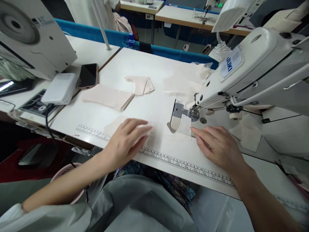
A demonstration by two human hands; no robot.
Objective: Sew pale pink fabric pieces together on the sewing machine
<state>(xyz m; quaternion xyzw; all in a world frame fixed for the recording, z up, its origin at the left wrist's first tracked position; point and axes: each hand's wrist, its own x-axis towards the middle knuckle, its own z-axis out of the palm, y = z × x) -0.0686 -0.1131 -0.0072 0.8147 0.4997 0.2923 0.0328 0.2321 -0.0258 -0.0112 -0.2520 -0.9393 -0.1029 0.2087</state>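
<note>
My left hand [126, 140] hovers over the front of the white table, its fingers loosely stretched and apart, with nothing visible in them. Partly beneath it lies a pale fabric piece [111, 126]. At the sewing machine [248, 61], my right hand [214, 143] pinches the right edge of a thin, whitish fabric piece [185, 125] between thumb and forefinger. That piece reaches up to the presser foot [193, 113] and lies across part of the grey metal plate [178, 110]. Its left edge is hard to make out against the table.
Pale fabric stacks [106, 96] and smaller cut pieces [140, 84] lie left of centre. More fabric [181, 79] sits behind the needle. A phone [88, 75] and a white box [60, 88] with a cable stand left. A printed ruler [178, 163] follows the front edge.
</note>
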